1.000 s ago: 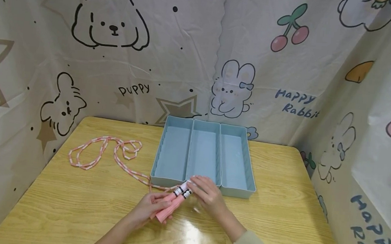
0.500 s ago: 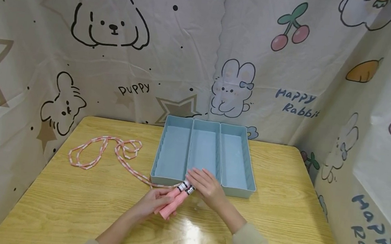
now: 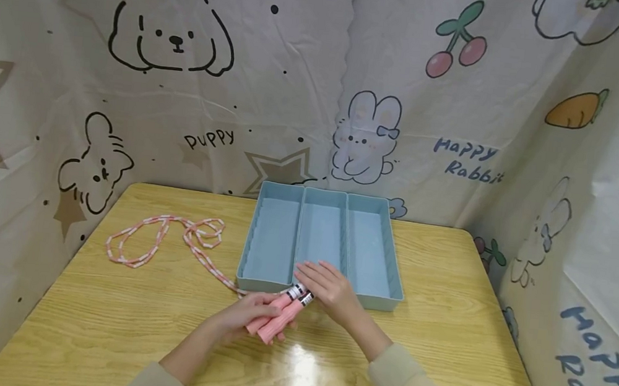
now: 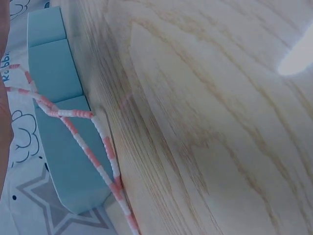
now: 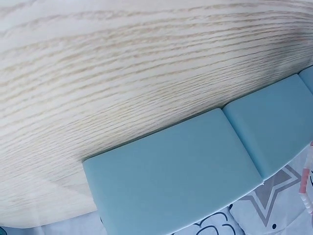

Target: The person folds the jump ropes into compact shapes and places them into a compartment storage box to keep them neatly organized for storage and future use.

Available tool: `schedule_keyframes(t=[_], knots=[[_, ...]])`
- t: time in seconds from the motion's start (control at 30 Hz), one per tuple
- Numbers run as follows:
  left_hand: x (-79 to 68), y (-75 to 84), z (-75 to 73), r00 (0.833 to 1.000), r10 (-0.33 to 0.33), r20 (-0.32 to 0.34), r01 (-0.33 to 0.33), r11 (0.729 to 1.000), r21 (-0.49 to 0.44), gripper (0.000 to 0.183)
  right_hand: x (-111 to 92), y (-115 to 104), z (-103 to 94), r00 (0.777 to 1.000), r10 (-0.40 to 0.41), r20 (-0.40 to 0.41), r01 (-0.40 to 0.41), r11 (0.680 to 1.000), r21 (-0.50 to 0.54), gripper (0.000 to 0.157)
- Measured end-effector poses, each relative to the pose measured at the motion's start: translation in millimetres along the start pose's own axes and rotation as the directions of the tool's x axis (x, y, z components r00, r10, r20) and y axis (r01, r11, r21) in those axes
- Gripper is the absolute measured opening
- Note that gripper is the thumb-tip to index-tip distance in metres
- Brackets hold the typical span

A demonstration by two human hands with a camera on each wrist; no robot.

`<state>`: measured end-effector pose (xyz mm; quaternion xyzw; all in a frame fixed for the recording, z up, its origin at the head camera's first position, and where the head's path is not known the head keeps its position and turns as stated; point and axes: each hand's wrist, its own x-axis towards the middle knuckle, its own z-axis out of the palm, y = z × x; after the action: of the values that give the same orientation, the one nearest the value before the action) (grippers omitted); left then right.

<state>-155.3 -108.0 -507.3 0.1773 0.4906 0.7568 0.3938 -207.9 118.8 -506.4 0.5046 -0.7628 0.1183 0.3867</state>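
Observation:
My left hand [image 3: 241, 316] grips the two pink handles [image 3: 285, 317] of a jump rope side by side, above the table in front of the tray. Each handle has a black-and-white band near its upper end. My right hand [image 3: 333, 291] lays its fairly straight fingers over those upper ends and partly hides them. The pink-and-white beaded rope [image 4: 90, 155] runs from the handles past the tray's front corner to loose loops on the table's left side. In the left wrist view only a strip of the hand shows at the edge; the right wrist view shows no hand.
A light blue tray [image 3: 277, 239] with three long compartments stands at the back middle of the wooden table [image 3: 431, 329]. Its front wall is close beyond both hands. A printed cloth [image 3: 301, 49] hangs behind the table and along both sides.
Both hands and the handles have shifted slightly up and to the right. The right fingers, bent at the handle ends before, now lie straighter over them. The loops on the left stay put.

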Motion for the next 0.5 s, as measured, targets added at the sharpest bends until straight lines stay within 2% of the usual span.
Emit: schedule_keyframes(t=[0.1, 0.2, 0.3, 0.4, 0.43, 0.5], knots=[[1.9, 0.1, 0.1, 0.997, -0.026, 0.072, 0.033, 0.995, -0.093, 0.039, 2, 1, -0.5, 1.000, -0.008, 0.000, 0.008, 1.000, 0.010, 0.040], [5.0, -0.2, 2.6, 0.987, -0.025, 0.157, 0.052, 0.985, -0.165, 0.034, 5, 1, -1.4, 1.000, -0.008, 0.008, 0.008, 1.000, 0.014, 0.040], [8.4, 2.4, 8.4, 0.964, 0.011, 0.265, 0.055, 0.969, -0.239, 0.037, 7, 2, -1.8, 1.000, -0.003, 0.010, 0.003, 1.000, 0.019, 0.037], [11.0, 5.4, 15.1, 0.932, 0.064, 0.356, 0.066, 0.938, -0.341, 0.044, 8, 3, -1.8, 1.000, -0.002, -0.003, 0.002, 1.000, 0.023, 0.034], [11.4, 5.8, 16.6, 0.922, 0.082, 0.378, 0.071, 0.924, -0.375, 0.045, 9, 3, -2.0, 1.000, -0.002, -0.007, 0.002, 1.000, 0.019, 0.033], [11.9, 5.0, 18.2, 0.912, 0.110, 0.395, 0.079, 0.898, -0.432, 0.045, 10, 5, -2.1, 1.000, -0.004, -0.019, 0.004, 1.000, 0.013, 0.033]])
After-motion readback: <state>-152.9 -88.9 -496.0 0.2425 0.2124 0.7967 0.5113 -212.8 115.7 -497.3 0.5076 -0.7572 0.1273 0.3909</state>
